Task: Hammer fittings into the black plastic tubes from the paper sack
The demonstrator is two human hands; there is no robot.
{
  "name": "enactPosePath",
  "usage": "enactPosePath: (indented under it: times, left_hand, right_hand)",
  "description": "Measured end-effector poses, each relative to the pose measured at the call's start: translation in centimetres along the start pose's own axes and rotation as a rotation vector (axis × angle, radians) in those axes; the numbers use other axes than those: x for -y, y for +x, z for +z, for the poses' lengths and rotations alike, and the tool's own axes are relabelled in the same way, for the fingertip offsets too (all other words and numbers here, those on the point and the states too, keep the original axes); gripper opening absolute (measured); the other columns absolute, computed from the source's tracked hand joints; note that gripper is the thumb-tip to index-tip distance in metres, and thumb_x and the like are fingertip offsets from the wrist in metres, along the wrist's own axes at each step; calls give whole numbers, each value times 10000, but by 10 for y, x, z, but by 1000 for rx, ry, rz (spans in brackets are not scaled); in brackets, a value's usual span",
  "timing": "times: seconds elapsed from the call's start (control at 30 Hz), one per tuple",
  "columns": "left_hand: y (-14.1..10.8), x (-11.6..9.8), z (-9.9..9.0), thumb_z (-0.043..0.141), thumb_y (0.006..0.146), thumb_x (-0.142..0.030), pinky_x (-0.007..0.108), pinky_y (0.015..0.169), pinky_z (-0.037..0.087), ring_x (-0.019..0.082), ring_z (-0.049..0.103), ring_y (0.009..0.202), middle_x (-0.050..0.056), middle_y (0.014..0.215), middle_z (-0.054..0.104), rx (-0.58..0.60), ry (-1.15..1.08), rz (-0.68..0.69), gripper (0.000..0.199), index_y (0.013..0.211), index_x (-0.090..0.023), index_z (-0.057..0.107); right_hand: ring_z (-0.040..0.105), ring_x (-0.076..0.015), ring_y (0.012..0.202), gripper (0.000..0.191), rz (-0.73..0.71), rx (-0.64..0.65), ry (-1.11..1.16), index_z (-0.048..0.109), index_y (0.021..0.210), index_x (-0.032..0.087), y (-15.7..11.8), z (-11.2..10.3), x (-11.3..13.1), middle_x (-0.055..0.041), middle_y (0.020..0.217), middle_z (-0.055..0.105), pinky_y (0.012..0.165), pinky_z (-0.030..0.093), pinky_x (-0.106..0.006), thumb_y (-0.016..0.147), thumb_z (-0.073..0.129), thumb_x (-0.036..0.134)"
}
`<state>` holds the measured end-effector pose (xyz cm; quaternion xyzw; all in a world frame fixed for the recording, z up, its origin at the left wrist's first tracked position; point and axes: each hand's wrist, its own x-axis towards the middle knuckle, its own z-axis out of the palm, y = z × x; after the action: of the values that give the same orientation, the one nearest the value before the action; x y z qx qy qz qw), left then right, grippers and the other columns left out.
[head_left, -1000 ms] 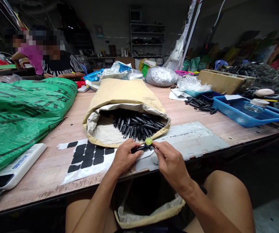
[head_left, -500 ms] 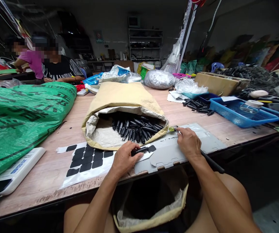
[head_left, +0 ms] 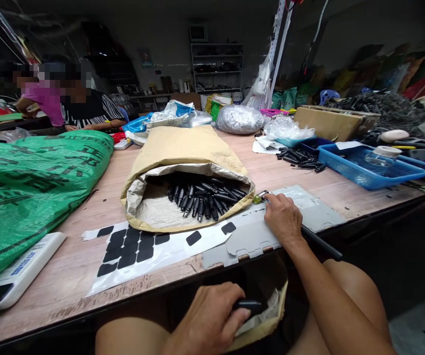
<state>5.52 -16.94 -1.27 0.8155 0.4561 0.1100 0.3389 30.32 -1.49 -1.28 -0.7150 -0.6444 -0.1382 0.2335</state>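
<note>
My left hand [head_left: 216, 315] is below the table edge, its fingers closed around a black pen-shaped part [head_left: 249, 304] above the mouth of a lower paper sack [head_left: 264, 331]. On the grey board [head_left: 249, 234], my right hand [head_left: 283, 217] grips a small hammer [head_left: 318, 240] with a yellow-green head and a black handle that runs back under the wrist. Left of that hand, a tan sack [head_left: 194, 143] lies with its mouth towards me, and many black pen-shaped parts [head_left: 205, 199] show inside. A white sheet with black square stickers [head_left: 129, 246] lies in front of it.
At left are a green woven sack [head_left: 42, 172] and a white device [head_left: 23, 268]. A blue basket [head_left: 371, 167], loose black parts [head_left: 297, 158] and a cardboard box [head_left: 327, 123] stand at right. Two people sit at the far left.
My left hand has moved from the table down over the lower sack with the black pen-shaped part. My right hand keeps the hammer in about the same place.
</note>
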Motion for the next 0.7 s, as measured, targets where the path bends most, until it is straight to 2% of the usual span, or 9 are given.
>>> enactPosePath:
  times: [0.1,0.17,0.23,0.3,0.4,0.5,0.53,0.63,0.7]
  left_hand:
    - [4,28,45,501,979,-367,361,850,517,289,711,1049,81,1090,754,88,66,-293,255,1124,-256,680]
    - [10,45,64,479,975,-328,412,933,522,327,682,1171,129,1222,732,158,69,-417,353,1270,-228,646]
    - [13,50,71,493,958,-293,430,991,508,332,653,1234,147,1307,701,204,60,-444,435,1373,-211,596]
    - [12,41,63,542,928,-294,424,991,506,333,656,1222,145,1298,703,208,62,-396,456,1372,-216,612]
    - [9,11,24,643,878,-350,345,835,530,282,719,1002,73,1075,767,193,8,-212,356,1217,-271,713]
    - [23,-16,-35,663,899,-391,248,665,480,170,684,758,-17,872,750,135,-120,3,236,1105,-309,744]
    - [34,-19,-56,621,937,-377,242,670,475,158,670,760,-21,870,744,40,-116,47,207,1086,-296,741]
    - [80,-13,-106,601,949,-330,285,741,482,185,646,848,21,947,717,-406,104,76,215,1108,-241,715]
    - [114,-1,-125,637,913,-283,321,788,491,225,624,962,49,1035,682,-533,328,48,271,1174,-236,694]
  right_hand:
    - [548,-220,934,283,-3,4,-5,689,1188,232,0,1,0,-75,1029,664,725,337,-323,930,576,205]
    - [543,-217,936,283,-5,2,-2,684,1191,237,0,2,0,-74,1032,662,728,339,-321,932,574,202]
    - [540,-217,939,285,-7,-3,0,682,1191,238,-1,2,0,-75,1033,659,731,341,-323,932,570,197]
    - [537,-217,936,288,-9,-6,0,682,1191,234,-1,2,-1,-78,1028,657,732,341,-326,932,563,193]
    - [533,-219,932,285,-9,-9,1,682,1187,228,-1,2,-1,-80,1020,654,734,335,-326,935,553,195]
    - [533,-224,934,279,-12,-14,-3,682,1179,227,-1,3,0,-80,1020,652,734,331,-331,933,553,197]
    - [533,-226,933,277,-13,-14,-7,683,1175,225,-1,3,0,-80,1019,651,734,331,-334,932,554,197]
    - [535,-229,936,269,-16,-12,-14,684,1168,221,-1,3,0,-81,1016,650,738,334,-336,937,547,202]
    - [535,-229,946,266,-13,-11,-14,683,1167,223,-1,2,0,-79,1018,649,738,334,-332,942,541,204]
